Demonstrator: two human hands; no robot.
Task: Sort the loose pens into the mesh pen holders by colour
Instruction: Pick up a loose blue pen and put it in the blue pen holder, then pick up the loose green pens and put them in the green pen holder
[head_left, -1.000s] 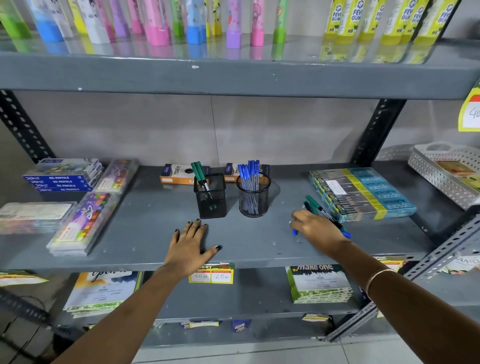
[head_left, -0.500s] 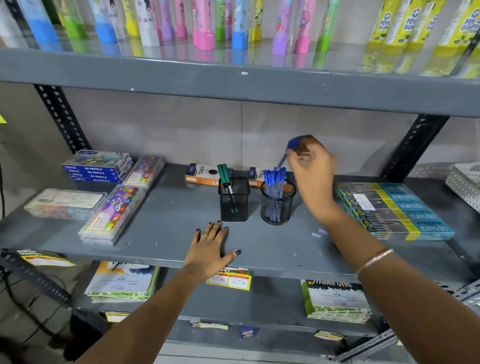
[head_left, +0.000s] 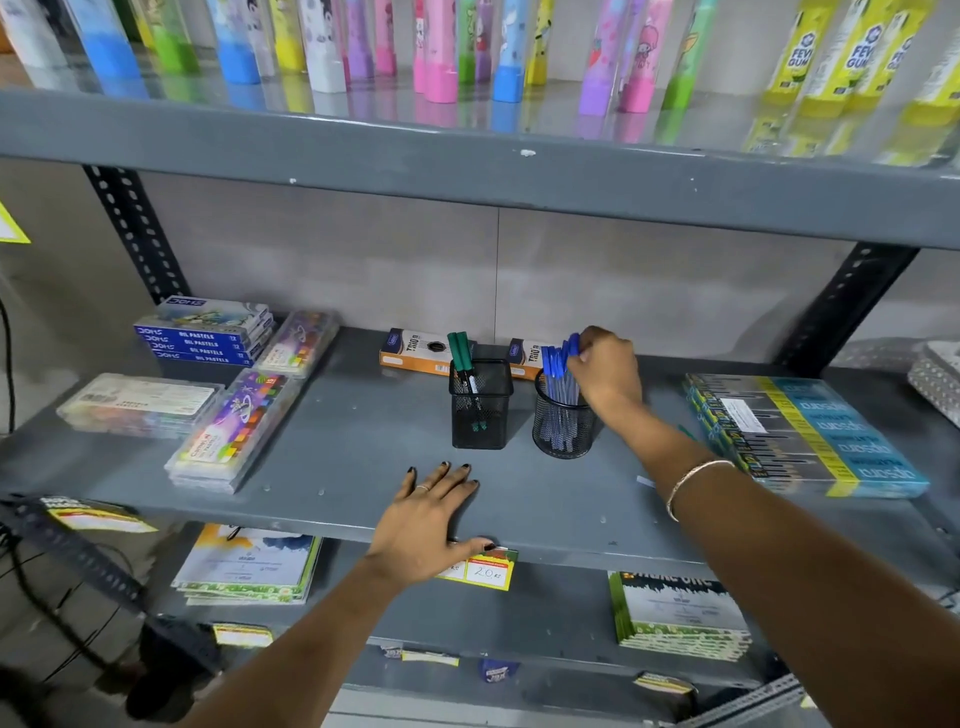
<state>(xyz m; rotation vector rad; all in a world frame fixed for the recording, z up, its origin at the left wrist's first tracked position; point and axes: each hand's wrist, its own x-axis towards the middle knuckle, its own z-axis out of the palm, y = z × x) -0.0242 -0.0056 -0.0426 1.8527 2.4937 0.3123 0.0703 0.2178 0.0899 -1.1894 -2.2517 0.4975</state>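
Pens are standing mostly sorted already: blue pens (head_left: 558, 374) are filling the round mesh holder (head_left: 563, 426), green pens (head_left: 462, 358) the square mesh holder (head_left: 480, 410). My right hand (head_left: 605, 371) is pinching the top of one blue pen at the round holder's mouth. My left hand (head_left: 434, 512) is lying flat and empty on the shelf (head_left: 337, 457), nearer me than the holders. I'm judging little remains; my right arm is hiding where more loose pens might be lying.

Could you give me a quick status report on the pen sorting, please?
Right hand at round holder, fingers on a blue pen. Left hand flat on shelf edge. Green pens in square holder. Nothing blocking.
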